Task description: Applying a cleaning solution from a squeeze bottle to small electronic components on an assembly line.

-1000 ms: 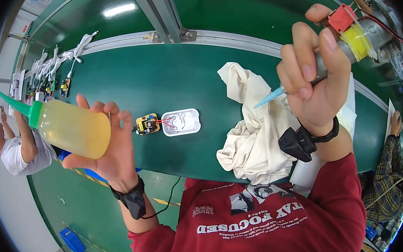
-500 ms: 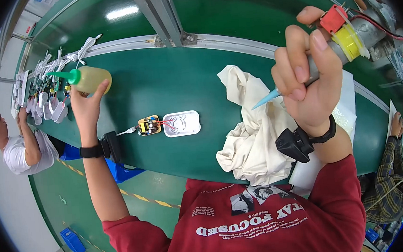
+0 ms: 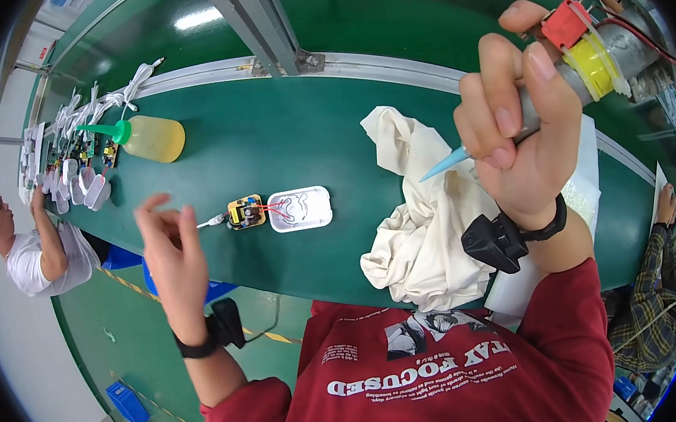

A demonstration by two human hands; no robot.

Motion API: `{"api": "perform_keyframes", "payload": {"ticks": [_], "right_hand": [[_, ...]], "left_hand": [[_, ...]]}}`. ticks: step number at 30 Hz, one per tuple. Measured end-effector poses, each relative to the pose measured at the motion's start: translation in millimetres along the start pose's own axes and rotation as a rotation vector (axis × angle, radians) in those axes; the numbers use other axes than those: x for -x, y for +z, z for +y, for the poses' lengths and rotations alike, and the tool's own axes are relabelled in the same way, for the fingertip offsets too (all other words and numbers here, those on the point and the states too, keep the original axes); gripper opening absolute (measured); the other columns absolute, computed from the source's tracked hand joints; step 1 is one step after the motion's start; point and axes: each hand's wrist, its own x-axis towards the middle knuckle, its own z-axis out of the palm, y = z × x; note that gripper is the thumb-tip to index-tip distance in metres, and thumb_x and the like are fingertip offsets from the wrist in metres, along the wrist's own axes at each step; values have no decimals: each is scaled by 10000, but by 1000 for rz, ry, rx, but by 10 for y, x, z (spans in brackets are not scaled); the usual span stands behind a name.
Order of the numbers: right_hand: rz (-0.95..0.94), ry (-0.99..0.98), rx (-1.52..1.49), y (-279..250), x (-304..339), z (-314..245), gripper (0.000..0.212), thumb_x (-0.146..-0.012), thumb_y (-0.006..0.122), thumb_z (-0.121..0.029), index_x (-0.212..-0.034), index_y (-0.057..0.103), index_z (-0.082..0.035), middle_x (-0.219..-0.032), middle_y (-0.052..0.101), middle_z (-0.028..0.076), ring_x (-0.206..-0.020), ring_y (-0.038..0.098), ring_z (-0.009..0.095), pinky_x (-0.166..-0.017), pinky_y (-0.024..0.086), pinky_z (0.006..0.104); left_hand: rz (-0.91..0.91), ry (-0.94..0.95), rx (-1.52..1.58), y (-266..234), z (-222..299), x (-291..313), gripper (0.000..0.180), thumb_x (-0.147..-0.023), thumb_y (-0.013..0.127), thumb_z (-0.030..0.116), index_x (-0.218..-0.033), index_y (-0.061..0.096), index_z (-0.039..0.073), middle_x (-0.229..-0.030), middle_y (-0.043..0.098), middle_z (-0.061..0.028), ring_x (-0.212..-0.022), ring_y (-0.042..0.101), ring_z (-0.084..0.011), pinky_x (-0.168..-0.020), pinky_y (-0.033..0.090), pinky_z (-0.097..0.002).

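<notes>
My right hand (image 3: pixel 517 121), raised at the right, is closed around a grey cylindrical tool (image 3: pixel 535 116) with a light blue tapered nozzle, a red switch and a yellow band. My left hand (image 3: pixel 175 243) is empty, its fingers apart, over the table's near left edge. Beyond it on the table is a squeeze bottle (image 3: pixel 156 139) of yellowish liquid with a green spout. To the right of that hand lies a small circuit board (image 3: pixel 246 212), joined by red wires to a white plastic shell (image 3: pixel 301 208).
A crumpled cream cloth (image 3: pixel 425 212) lies below the tool. White cables (image 3: pixel 133 84), boards and white shells (image 3: pixel 96 190) crowd the table's far left, where a person (image 3: pixel 43 250) works. A metal post (image 3: pixel 256 27) rises behind the table. Another person's plaid sleeve (image 3: pixel 653 273) shows at right.
My left hand has let go of the squeeze bottle, now on the table, and has drawn back toward me. The right hand keeps its hold on the tool, nearly still.
</notes>
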Motion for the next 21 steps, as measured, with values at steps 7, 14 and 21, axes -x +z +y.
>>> {"api": "perform_keyframes", "payload": {"ticks": [7, 14, 21], "right_hand": [[-11, 19, -28, 53, 12, -24, 286, -969, 373, -254, -1176, 399, -58, -600, 363, -20, -380, 291, 48, -349, 225, 196], [-4, 22, -12, 111, 55, -54, 281, -969, 364, -244, -1173, 401, -54, -599, 351, -18, -386, 280, 46, -355, 219, 197], [-1, 17, -1, 118, 62, -53, 266, -969, 360, -233, -1160, 410, -55, -599, 348, -13, -387, 276, 49, -355, 217, 201]], "left_hand": [[-62, -208, -41, 289, 40, 391, 300, -897, 610, 271, -944, 498, -4, -656, 564, -102, -560, 552, -208, -534, 424, -303], [19, -248, -410, 449, 175, 244, 500, -812, 669, 457, -898, 513, -10, -726, 587, -132, -624, 566, -322, -573, 460, -370], [9, -41, -112, 424, 2, 379, 376, -788, 733, 295, -886, 548, -18, -899, 565, -117, -813, 593, -218, -677, 481, -312]]}}
